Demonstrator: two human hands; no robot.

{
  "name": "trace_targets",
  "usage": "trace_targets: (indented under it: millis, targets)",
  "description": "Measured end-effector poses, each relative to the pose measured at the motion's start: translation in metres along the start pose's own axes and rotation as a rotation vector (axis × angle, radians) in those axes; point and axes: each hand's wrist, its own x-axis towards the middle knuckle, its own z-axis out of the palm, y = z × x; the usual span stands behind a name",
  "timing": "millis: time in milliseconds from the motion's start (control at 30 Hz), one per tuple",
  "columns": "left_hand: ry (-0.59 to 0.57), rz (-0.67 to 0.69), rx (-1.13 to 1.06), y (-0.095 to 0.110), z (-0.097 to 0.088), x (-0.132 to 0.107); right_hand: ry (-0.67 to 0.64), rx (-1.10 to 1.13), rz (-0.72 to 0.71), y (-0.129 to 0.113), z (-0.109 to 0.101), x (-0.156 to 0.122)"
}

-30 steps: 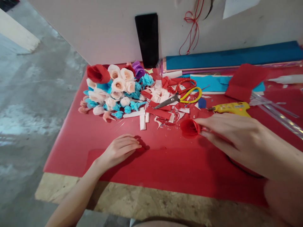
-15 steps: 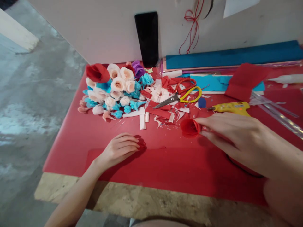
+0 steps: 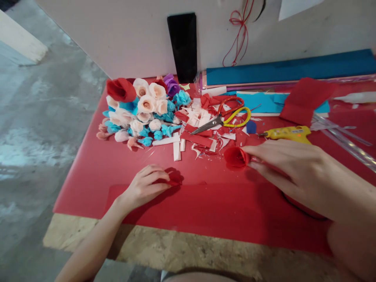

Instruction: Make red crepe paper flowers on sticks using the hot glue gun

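Observation:
Between the thumb and fingers of my right hand [image 3: 289, 168] is the base of a red paper flower [image 3: 235, 157], its cupped opening turned left. My left hand [image 3: 147, 184] rests low over the red table covering, fingers curled and closed on a small red paper petal [image 3: 175, 178]. Part of that petal is hidden under the fingertips. Just beyond my right hand lies a yellow glue gun [image 3: 286, 133], its nozzle pointing left. Scissors [image 3: 219, 122] with one red and one yellow handle lie on red and white paper scraps [image 3: 202, 135].
A heap of paper flowers [image 3: 147, 105] in white, blue, red and purple fills the back left. A black phone [image 3: 183, 47] leans on the white wall. Rolled dark blue paper [image 3: 288, 66], a red paper piece [image 3: 307, 100] and clear glue sticks [image 3: 349, 141] lie at the right.
The fingers of my left hand have shifted slightly left and curled more, leaving more of the red petal showing. My right hand and the flower stay in place.

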Motion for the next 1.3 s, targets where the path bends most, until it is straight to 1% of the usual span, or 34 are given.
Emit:
trace_targets:
  millis: [100, 233, 333, 433, 767, 933, 1067, 1300]
  targets:
    - [0.006, 0.008, 0.008, 0.0003, 0.0001, 0.0006, -0.013, 0.003, 0.008, 0.0001, 0.0001, 0.0004]
    - [-0.025, 0.015, -0.012, 0.0007, -0.0004, 0.0023, -0.029, -0.006, -0.002, 0.0019, -0.0003, -0.0008]
    - [-0.052, 0.024, -0.043, 0.0011, 0.0003, 0.0034, 0.001, -0.011, 0.002, 0.0030, 0.0011, -0.0018]
    - [-0.053, 0.030, -0.053, 0.0014, 0.0013, 0.0038, 0.036, -0.019, -0.014, 0.0038, 0.0030, -0.0025]
    - [-0.053, 0.033, -0.017, 0.0024, -0.0004, 0.0027, 0.053, -0.026, -0.037, 0.0045, 0.0038, -0.0016]
    - [-0.072, 0.040, -0.027, 0.0022, -0.0015, 0.0029, 0.028, -0.047, -0.016, 0.0045, 0.0043, -0.0026]
    - [-0.073, 0.054, -0.034, -0.0008, 0.0003, -0.0018, 0.028, -0.038, -0.013, 0.0040, 0.0044, -0.0035]
    - [-0.053, 0.007, -0.050, -0.0013, 0.0023, -0.0053, 0.025, -0.022, -0.007, 0.0052, 0.0054, -0.0018]
